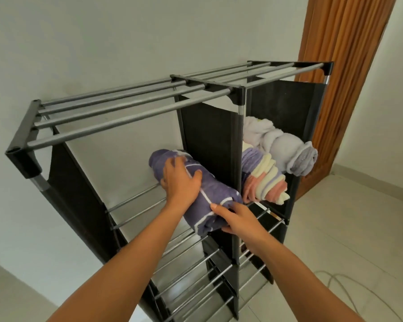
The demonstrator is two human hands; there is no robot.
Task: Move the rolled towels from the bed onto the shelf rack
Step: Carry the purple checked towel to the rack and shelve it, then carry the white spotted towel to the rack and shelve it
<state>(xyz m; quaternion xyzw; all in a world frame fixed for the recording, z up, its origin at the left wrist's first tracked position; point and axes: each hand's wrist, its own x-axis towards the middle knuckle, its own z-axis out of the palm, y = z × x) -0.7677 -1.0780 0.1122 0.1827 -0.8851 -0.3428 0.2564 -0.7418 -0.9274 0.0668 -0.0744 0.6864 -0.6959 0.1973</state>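
Observation:
A rolled purple towel with white stripes lies on the upper left shelf of the black and grey shelf rack, against the black centre divider. My left hand presses on top of the roll. My right hand grips its near end from below. In the right compartment a striped purple, cream and pink rolled towel lies beside a pale lilac rolled towel. A white towel sits behind them. The bed is out of view.
The rack stands against a white wall, with several bar shelves below. A wooden door is at the right. A grey cable lies on the tiled floor to the right of the rack.

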